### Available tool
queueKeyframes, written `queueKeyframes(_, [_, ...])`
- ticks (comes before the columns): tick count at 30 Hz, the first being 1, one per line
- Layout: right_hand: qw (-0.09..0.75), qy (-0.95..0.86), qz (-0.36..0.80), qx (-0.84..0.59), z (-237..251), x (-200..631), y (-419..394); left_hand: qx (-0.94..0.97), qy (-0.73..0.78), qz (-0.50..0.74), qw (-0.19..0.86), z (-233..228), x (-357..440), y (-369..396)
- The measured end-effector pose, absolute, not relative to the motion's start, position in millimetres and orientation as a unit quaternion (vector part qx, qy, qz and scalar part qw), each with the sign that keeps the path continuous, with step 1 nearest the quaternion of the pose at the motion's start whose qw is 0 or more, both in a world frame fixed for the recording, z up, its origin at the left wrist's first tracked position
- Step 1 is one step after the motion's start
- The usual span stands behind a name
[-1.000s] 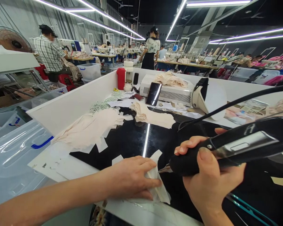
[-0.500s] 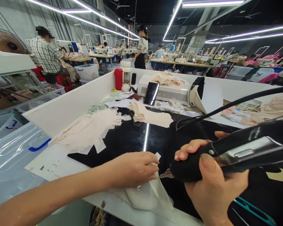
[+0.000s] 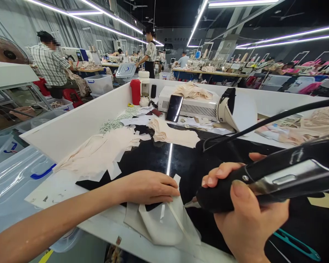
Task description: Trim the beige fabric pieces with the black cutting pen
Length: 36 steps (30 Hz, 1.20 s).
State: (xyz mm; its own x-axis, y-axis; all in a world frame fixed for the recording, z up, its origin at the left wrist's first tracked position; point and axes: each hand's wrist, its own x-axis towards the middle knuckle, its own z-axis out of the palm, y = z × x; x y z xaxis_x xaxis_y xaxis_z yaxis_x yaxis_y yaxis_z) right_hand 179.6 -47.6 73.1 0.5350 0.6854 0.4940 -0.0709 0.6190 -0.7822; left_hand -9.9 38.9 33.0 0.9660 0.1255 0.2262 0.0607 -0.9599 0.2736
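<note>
Left hand (image 3: 153,188) palm down on pale cloth (image 3: 161,230), fingers (image 3: 168,190) close together, likely steadying it; cannot tell whether pinching or only pressing. Cloth creased, at near edge of black tabletop (image 3: 145,159). Right hand (image 3: 245,215) wrapped around black handheld tool (image 3: 285,180), probably for firm aim. Tip (image 3: 191,204) just beside cloth's right edge; contact unclear. Cloth stack (image 3: 178,136) and cloth pile (image 3: 98,151) beyond hands, presumably set back for working room.

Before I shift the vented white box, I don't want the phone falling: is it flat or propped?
Propped: the phone stands tilted on its lower edge, apparently leaning on the white box.
</note>
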Motion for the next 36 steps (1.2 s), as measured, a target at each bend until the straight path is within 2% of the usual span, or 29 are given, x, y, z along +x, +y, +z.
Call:
queueKeyframes(11, [0.801,-0.401,0.237,-0.377,77.0,177.9,-47.2,0.992,0.019,0.097,0.074,32.2,-12.7,32.8])
queueKeyframes(36, [0.809,-0.412,0.209,-0.364,73.8,173.5,-23.2,0.989,0.026,0.125,0.076,26.1,-10.7,31.1])
